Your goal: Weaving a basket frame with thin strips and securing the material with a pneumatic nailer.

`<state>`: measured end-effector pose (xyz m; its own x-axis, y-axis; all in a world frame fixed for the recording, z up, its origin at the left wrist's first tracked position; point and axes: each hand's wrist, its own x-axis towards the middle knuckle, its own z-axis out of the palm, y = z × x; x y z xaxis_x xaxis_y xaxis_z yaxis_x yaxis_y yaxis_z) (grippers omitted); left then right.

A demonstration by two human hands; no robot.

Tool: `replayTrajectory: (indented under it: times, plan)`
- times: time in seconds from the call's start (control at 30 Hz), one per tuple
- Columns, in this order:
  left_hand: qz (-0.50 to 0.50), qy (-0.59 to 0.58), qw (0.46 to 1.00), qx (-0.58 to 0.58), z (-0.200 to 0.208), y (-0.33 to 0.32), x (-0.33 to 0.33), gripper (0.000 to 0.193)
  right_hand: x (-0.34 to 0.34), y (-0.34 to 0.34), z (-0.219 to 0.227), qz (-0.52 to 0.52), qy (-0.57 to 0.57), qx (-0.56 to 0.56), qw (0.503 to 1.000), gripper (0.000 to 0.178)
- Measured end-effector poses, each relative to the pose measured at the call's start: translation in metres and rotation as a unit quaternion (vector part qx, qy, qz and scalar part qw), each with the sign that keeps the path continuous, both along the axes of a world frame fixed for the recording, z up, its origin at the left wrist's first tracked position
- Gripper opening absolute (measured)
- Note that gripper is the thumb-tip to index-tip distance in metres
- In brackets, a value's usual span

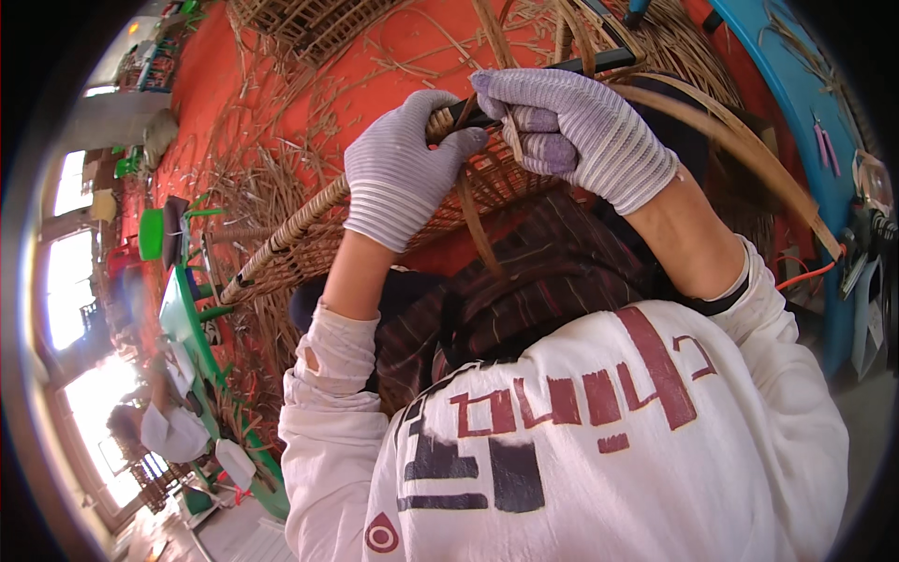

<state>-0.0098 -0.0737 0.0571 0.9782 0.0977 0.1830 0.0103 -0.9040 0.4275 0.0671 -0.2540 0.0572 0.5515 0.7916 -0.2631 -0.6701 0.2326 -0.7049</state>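
Observation:
Across my lap lies a woven wicker piece (501, 187) with an open lattice and a wrapped rim (290, 229). A black bar (599, 62) runs along its upper right part. My left hand (403, 164), in a striped white and purple glove, is closed around the rim, its thumb near the bar. Just right of it, my gloved right hand (585, 131) pinches a thin cane strip (513, 138) at the rim, fingers curled. Another flat strip (476, 225) hangs down over my dark striped apron (562, 253). A long, wide strip (749, 155) arcs out to the right.
Cane scraps (272, 187) litter the red floor (211, 89). Another wicker piece (309, 33) lies at the top. A blue table (796, 94) on the right bears pink-handled scissors (827, 148). At the left stand a green table (178, 309) and another person (173, 426).

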Motion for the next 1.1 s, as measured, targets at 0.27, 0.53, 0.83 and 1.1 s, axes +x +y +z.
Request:
replayTrajectory:
  times: [0.27, 0.53, 0.83, 1.1]
  plan:
    - [0.016, -0.121, 0.990, 0.066, -0.013, -0.009, 0.003, 0.027, 0.001, 0.002, 0.001, -0.089, -0.130, -0.021, 0.987, 0.032]
    - [0.003, -0.152, 0.986, 0.073, -0.018, -0.006, 0.003, 0.030, 0.004, -0.005, -0.019, -0.186, -0.735, -0.168, 0.630, 0.030]
    - [0.010, -0.168, 0.982, 0.089, -0.022, -0.011, 0.003, 0.030, 0.050, 0.036, -0.006, -0.110, -0.751, -0.219, 0.614, 0.018]
    - [0.050, -0.181, 0.981, 0.040, -0.026, -0.011, 0.002, 0.035, 0.064, 0.060, -0.010, 0.021, -0.679, -0.394, 0.619, 0.044]
